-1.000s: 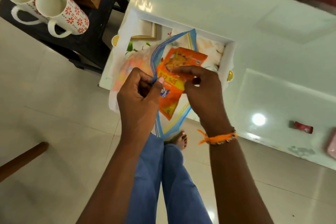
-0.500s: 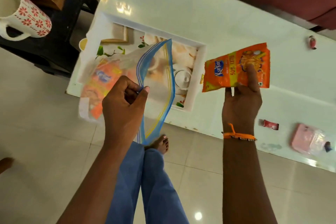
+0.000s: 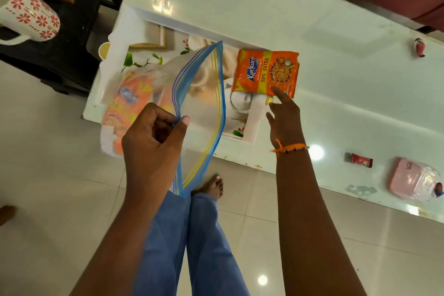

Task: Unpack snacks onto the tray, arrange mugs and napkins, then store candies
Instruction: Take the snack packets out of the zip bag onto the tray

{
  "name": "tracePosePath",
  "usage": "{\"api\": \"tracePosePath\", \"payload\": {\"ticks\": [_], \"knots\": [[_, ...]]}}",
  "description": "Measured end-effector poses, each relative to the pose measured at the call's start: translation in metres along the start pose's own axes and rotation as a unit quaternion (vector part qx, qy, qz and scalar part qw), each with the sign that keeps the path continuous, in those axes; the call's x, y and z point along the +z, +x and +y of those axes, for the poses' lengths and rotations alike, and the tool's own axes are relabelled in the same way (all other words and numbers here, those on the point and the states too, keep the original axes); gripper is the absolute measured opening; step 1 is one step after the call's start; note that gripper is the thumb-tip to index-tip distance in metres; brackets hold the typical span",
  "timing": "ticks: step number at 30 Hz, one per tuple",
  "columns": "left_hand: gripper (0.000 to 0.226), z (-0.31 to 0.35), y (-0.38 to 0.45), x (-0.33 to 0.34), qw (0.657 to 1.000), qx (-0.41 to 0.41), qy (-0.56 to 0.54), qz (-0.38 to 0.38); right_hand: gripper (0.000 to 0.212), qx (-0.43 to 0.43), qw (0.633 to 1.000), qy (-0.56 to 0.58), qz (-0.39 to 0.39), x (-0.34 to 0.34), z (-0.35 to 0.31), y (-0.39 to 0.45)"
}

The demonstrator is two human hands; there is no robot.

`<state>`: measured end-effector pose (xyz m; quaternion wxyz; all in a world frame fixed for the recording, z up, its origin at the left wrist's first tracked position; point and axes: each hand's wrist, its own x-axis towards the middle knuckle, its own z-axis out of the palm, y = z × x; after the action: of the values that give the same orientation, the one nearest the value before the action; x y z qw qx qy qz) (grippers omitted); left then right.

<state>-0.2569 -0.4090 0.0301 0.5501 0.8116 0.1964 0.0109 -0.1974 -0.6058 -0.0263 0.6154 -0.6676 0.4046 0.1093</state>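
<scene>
My left hand [image 3: 153, 137] pinches the blue zip rim of a clear zip bag [image 3: 199, 103], held open above the white picture tray [image 3: 254, 127]. Orange snack packets [image 3: 125, 103] still lie inside the bag. One orange Kurkure packet [image 3: 265, 73] rests on the tray's right edge, half over the rim. My right hand [image 3: 284, 118] hovers just below it, fingers apart, the index tip at the packet's lower edge. A white mug with red flowers [image 3: 28, 14] stands on the dark stool at the top left.
The white table [image 3: 312, 19] carries a red candy [image 3: 360, 160] and a pink wrapped pack [image 3: 413, 179] near its front right edge, and another candy [image 3: 420, 47] at the far right. My legs and bare foot [image 3: 212, 186] stand on the tiled floor below.
My right hand pulled the orange packet out of the bag, carried it right, then set it on the tray's right edge and let go. The left hand keeps the bag open.
</scene>
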Motion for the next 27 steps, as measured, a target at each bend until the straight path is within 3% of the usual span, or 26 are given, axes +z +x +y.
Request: {"api": "tracePosePath", "payload": {"ticks": [5, 8, 12, 17, 21, 23, 25, 27], "knots": [[0.019, 0.002, 0.002, -0.004, 1.0, 0.0, -0.022, 0.001, 0.029, -0.085, 0.996, -0.011, -0.021, 0.002, 0.001, -0.066], [0.019, 0.004, 0.0, -0.009, 1.0, 0.0, -0.026, 0.01, 0.029, -0.113, 0.978, 0.018, -0.175, 0.02, -0.012, -0.101], [0.017, 0.005, -0.005, -0.025, 0.996, 0.002, -0.055, 0.067, 0.028, -0.08, 0.94, -0.088, -0.321, 0.072, -0.012, -0.113], [0.023, -0.005, -0.007, -0.059, 0.983, -0.012, -0.112, 0.148, 0.034, -0.133, 0.898, -0.237, -0.347, 0.148, 0.002, -0.09], [0.022, -0.013, -0.007, -0.075, 0.985, -0.015, -0.094, 0.147, 0.034, -0.109, 0.881, -0.269, -0.373, 0.192, 0.011, -0.088], [0.021, -0.014, -0.007, -0.079, 0.988, -0.007, -0.08, 0.129, 0.02, -0.111, 0.867, -0.299, -0.383, 0.2, 0.013, -0.094], [0.023, -0.016, -0.008, -0.08, 0.991, -0.002, -0.074, 0.115, 0.042, -0.091, 0.878, -0.277, -0.378, 0.203, 0.01, -0.102], [0.024, -0.017, -0.01, -0.08, 0.991, -0.002, -0.079, 0.106, 0.046, -0.066, 0.893, -0.232, -0.38, 0.199, 0.005, -0.11]]}}
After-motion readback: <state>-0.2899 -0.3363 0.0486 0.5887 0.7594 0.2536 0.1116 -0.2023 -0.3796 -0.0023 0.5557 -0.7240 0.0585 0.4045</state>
